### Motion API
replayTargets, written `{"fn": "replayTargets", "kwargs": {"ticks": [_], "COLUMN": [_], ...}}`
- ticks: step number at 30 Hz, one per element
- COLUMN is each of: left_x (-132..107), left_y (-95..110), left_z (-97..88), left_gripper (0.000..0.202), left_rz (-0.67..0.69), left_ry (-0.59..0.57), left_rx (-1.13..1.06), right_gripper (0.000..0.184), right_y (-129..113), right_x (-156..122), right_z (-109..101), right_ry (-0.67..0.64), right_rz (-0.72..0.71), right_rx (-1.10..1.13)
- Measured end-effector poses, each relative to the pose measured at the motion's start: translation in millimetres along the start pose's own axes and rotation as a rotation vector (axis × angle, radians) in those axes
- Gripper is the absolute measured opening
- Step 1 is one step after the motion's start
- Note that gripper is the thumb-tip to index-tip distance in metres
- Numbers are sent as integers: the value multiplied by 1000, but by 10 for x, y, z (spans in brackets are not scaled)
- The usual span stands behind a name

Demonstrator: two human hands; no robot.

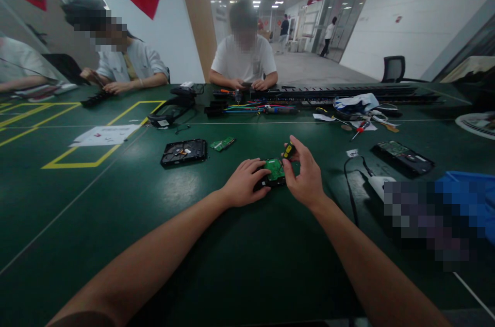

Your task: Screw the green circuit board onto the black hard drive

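A hard drive [275, 169] lies on the green table with its green circuit board facing up. My left hand [247, 182] is closed around its left side, fingers over the top edge and thumb at the near edge. In my right hand [303, 175] is a screwdriver [289, 150] with a yellow and black handle, pinched between thumb and fingers. It is held tilted above the right part of the board; its tip is too small to make out. Left of my hands lie an opened hard drive [184, 152] and loose green circuit boards [223, 144].
Another hard drive [404, 158] lies to the right, near a white device [381, 185] with a black cord. A red screwdriver [360, 130], cables [247, 109] and long black strips [336, 94] lie farther back. A person [244, 59] sits opposite; others sit at the left.
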State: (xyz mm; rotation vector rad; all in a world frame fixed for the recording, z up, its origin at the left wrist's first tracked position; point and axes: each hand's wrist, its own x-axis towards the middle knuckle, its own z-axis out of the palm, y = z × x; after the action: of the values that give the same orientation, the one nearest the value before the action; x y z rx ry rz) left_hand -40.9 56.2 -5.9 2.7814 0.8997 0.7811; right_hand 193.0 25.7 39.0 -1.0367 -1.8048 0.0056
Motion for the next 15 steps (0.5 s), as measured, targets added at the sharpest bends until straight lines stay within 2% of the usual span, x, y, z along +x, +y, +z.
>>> {"fn": "replayTargets", "kwargs": {"ticks": [8, 15], "left_x": [-8, -6], "left_y": [-12, -10], "left_z": [9, 18], "left_gripper": [52, 52], "left_rz": [3, -2], "left_ry": [0, 1], "left_rx": [-6, 3], "right_gripper": [60, 63], "right_y": [-33, -20], "right_x": [30, 0], "right_z": [-32, 10], "right_ry": [60, 4], "right_rz": [-21, -8], "right_rx": [-47, 45]}}
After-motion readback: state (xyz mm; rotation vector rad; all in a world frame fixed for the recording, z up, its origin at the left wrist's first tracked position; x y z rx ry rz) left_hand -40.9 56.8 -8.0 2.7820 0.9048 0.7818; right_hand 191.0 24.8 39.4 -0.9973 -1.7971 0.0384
